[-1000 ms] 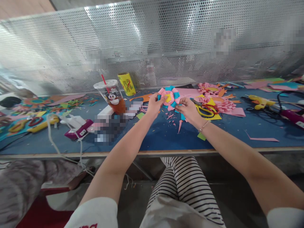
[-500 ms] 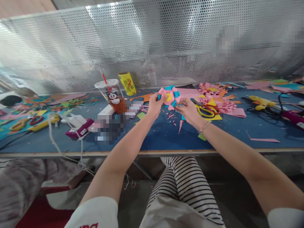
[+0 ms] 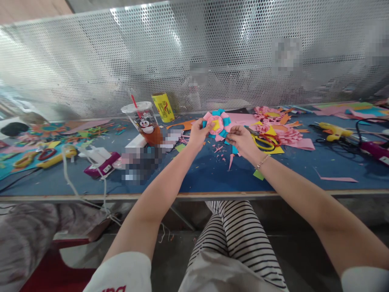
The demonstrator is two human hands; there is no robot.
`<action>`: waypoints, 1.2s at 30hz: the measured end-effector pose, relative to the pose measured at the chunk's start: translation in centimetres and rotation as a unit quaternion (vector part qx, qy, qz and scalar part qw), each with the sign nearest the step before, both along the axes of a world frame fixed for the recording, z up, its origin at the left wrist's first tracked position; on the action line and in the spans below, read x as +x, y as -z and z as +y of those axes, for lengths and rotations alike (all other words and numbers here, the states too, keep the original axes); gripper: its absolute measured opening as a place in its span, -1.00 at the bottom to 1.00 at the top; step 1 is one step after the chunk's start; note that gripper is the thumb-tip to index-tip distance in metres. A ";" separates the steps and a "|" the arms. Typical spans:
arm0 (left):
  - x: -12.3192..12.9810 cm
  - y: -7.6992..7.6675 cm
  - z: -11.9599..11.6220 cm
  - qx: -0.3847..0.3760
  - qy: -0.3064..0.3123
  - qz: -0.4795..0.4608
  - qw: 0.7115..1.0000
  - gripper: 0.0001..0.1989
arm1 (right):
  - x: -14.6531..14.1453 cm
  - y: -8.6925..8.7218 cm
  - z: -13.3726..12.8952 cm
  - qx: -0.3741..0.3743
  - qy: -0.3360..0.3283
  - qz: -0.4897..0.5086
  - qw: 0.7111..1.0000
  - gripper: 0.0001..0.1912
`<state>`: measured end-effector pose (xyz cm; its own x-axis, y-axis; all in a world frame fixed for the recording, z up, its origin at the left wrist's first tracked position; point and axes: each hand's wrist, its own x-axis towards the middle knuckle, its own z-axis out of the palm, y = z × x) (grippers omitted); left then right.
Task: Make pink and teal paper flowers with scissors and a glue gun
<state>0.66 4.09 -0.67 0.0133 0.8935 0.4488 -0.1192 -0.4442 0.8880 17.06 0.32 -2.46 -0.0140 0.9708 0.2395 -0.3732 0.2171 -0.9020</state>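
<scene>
A paper flower (image 3: 216, 125) with pink and blue petals and a yellow centre is held up over the blue table (image 3: 209, 178). My left hand (image 3: 200, 133) pinches its left edge between thumb and fingers. At the lower right, my right hand (image 3: 241, 138) has its fingertips closed at the flower's petals. Whether a petal is between those fingertips or they only touch it is hard to make out. Right of my right hand lie yellow-handled scissors (image 3: 264, 142). Small pink paper scraps (image 3: 219, 151) are scattered below the flower.
A cup with a red straw (image 3: 148, 123) and a yellow can (image 3: 163, 107) stand at left. Glue guns lie on both sides, one yellow (image 3: 336, 130) at right, with cords. A purple power strip (image 3: 103, 165) sits near the left. A perforated metal screen (image 3: 170, 52) rises behind.
My right hand has shifted slightly at the flower's lower right edge, its fingers moving a little. My left hand keeps its hold on the flower in nearly the same place.
</scene>
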 end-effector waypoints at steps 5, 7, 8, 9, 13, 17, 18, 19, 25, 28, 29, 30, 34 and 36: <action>0.0 0.2 0.1 -0.006 0.005 0.001 1.000 -0.70 | -0.1 -0.3 -0.3 0.005 0.002 0.005 1.000 -0.65; 0.0 0.2 0.1 -0.006 -0.005 0.002 1.000 -0.72 | -0.2 -0.5 -0.4 0.009 -0.001 0.010 1.000 -0.67; 0.0 0.1 0.1 -0.008 -0.012 0.003 1.000 -0.72 | -0.2 -0.5 -0.5 0.011 -0.002 0.009 1.000 -0.67; 0.0 0.1 0.0 -0.010 -0.018 0.004 1.000 -0.73 | -0.2 -0.6 -0.5 0.014 -0.003 0.005 1.000 -0.68; 0.0 0.0 -0.1 -0.016 -0.032 0.011 0.999 -0.76 | -0.1 -0.5 -0.5 0.025 -0.006 -0.005 1.000 -0.69; 0.0 0.0 -0.2 -0.011 -0.034 0.008 0.999 -0.76 | -0.1 -0.5 -0.4 0.032 0.000 -0.009 0.999 -0.68; 0.1 0.0 -0.3 -0.010 -0.034 0.006 0.999 -0.76 | -0.1 -0.5 -0.4 0.033 0.003 -0.014 0.999 -0.68; 0.1 0.0 -0.3 -0.010 -0.034 0.005 0.999 -0.76 | -0.1 -0.5 -0.4 0.035 0.006 -0.019 0.999 -0.67; 0.1 0.0 -0.3 -0.012 -0.040 0.005 0.999 -0.74 | 0.0 0.0 0.0 0.061 0.026 -0.051 0.996 -0.66; 0.0 0.1 -0.1 -0.012 -0.041 0.003 0.999 -0.74 | 0.1 0.2 0.2 0.066 0.032 -0.067 0.995 -0.66; 0.0 0.2 0.0 -0.011 -0.041 0.004 0.999 -0.74 | 0.1 0.3 0.3 0.068 0.032 -0.069 0.995 -0.66; 0.0 0.2 0.1 -0.010 -0.041 0.005 0.999 -0.74 | 0.1 0.3 0.3 0.070 0.031 -0.070 0.995 -0.66; -0.1 0.4 0.2 0.008 -0.036 0.009 0.999 -0.75 | 0.2 0.3 0.3 0.072 0.025 -0.060 0.995 -0.67; -0.1 0.3 0.2 0.009 -0.036 0.011 0.999 -0.76 | 0.1 0.3 0.2 0.070 0.023 -0.058 0.996 -0.66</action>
<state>0.52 4.31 -1.02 -0.0409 0.8842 0.4653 -0.0658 -0.4671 0.8818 17.20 0.56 -2.76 -0.0049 0.9285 0.3713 -0.2555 0.3578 -0.8982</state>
